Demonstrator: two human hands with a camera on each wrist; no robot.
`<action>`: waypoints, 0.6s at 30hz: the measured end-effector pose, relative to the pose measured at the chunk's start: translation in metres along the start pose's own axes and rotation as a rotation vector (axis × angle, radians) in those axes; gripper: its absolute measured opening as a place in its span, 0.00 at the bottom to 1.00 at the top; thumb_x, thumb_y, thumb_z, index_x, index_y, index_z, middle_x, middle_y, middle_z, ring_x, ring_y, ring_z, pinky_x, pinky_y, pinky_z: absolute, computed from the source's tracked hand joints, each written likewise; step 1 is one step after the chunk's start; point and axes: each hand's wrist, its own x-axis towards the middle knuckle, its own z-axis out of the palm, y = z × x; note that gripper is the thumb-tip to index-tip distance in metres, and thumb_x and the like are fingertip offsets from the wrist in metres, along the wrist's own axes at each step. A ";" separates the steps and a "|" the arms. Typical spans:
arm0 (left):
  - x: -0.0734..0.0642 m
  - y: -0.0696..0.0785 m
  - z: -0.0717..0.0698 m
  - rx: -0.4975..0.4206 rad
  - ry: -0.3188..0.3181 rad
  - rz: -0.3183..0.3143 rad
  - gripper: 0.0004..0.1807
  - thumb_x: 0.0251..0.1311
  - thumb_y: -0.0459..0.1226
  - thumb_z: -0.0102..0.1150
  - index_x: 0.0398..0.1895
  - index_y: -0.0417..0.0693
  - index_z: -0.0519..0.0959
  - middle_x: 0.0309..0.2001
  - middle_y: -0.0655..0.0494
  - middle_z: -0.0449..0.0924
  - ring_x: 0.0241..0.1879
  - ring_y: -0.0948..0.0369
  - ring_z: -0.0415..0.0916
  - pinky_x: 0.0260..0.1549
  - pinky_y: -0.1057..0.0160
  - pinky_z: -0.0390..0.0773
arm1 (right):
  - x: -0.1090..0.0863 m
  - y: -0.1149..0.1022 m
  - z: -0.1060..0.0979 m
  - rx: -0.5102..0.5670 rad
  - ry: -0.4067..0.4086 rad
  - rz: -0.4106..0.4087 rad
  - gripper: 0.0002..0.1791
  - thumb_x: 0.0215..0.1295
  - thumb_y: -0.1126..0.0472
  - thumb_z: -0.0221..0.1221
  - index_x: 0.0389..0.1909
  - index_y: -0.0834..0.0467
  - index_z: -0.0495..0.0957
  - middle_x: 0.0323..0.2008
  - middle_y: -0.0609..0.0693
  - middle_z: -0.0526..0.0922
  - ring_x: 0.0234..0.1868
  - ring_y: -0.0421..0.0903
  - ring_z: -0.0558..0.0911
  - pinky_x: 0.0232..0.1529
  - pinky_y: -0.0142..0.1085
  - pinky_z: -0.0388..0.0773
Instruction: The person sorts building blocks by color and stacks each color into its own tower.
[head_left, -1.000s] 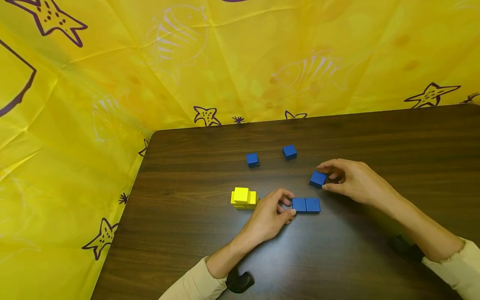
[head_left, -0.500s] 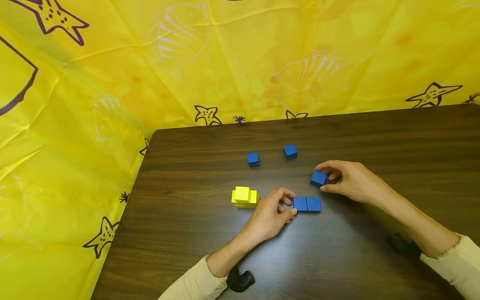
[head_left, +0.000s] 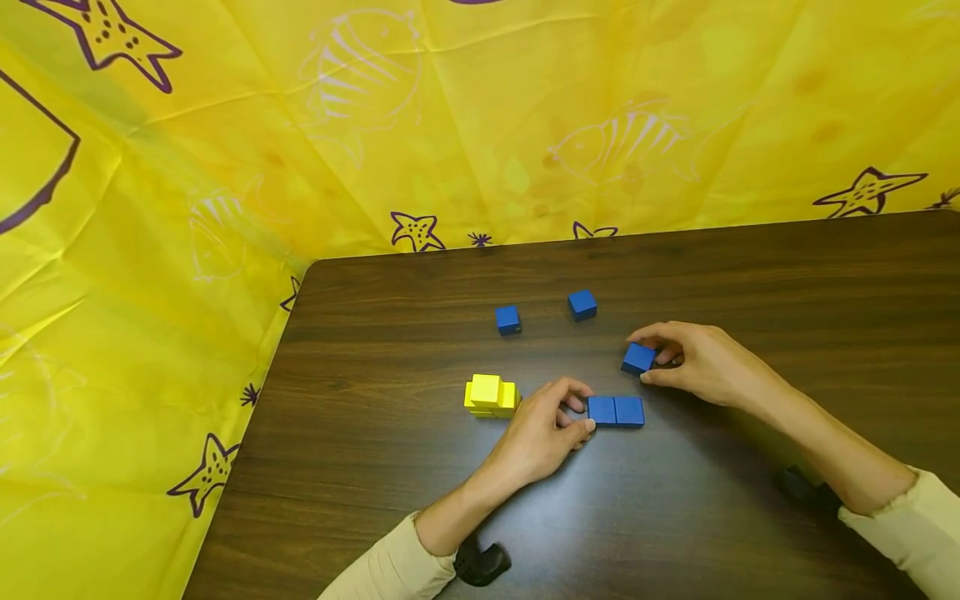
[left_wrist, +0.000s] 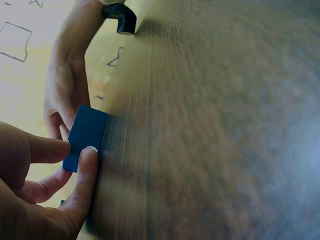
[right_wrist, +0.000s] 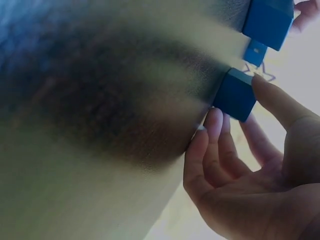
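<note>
Two blue cubes (head_left: 616, 412) lie side by side in a short row on the table. My left hand (head_left: 542, 429) pinches the left end of this row between thumb and fingers; the left wrist view shows the thumb (left_wrist: 86, 172) along the near side. Slightly behind and right of the row, my right hand (head_left: 701, 362) holds a single blue cube (head_left: 637, 358), turned at an angle. In the right wrist view the thumb touches one side of that cube (right_wrist: 235, 95), with fingertips at its other side, close to the tabletop.
Left of my left hand stands a small stack of yellow blocks (head_left: 487, 396), one block on top. Two loose blue cubes, one left (head_left: 507, 320) and one right (head_left: 582, 305), sit farther back. A yellow patterned cloth (head_left: 480, 125) hangs behind the dark wooden table (head_left: 360, 500).
Hardly anything differs. The right fingers have shifted slightly on the single blue cube; the left hand, the row and the other blocks keep their places.
</note>
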 end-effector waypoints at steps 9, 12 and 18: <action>0.000 0.000 0.000 -0.010 -0.001 -0.004 0.16 0.63 0.32 0.66 0.53 0.48 0.77 0.41 0.53 0.77 0.28 0.73 0.77 0.28 0.71 0.80 | 0.000 0.002 -0.001 0.038 -0.005 0.013 0.25 0.56 0.60 0.73 0.55 0.57 0.80 0.46 0.53 0.84 0.39 0.44 0.83 0.37 0.37 0.79; 0.000 0.000 0.001 -0.014 -0.001 -0.004 0.16 0.63 0.32 0.66 0.53 0.47 0.77 0.41 0.53 0.77 0.28 0.73 0.78 0.28 0.71 0.80 | -0.002 0.002 -0.001 0.049 -0.002 0.023 0.25 0.56 0.59 0.73 0.55 0.56 0.80 0.47 0.53 0.84 0.40 0.45 0.83 0.37 0.36 0.79; 0.000 0.000 0.001 -0.010 0.003 -0.003 0.16 0.62 0.32 0.66 0.53 0.47 0.77 0.41 0.53 0.77 0.27 0.73 0.78 0.28 0.71 0.80 | -0.006 -0.001 -0.005 0.086 0.006 0.015 0.25 0.56 0.61 0.73 0.55 0.57 0.79 0.49 0.57 0.83 0.42 0.48 0.86 0.36 0.33 0.81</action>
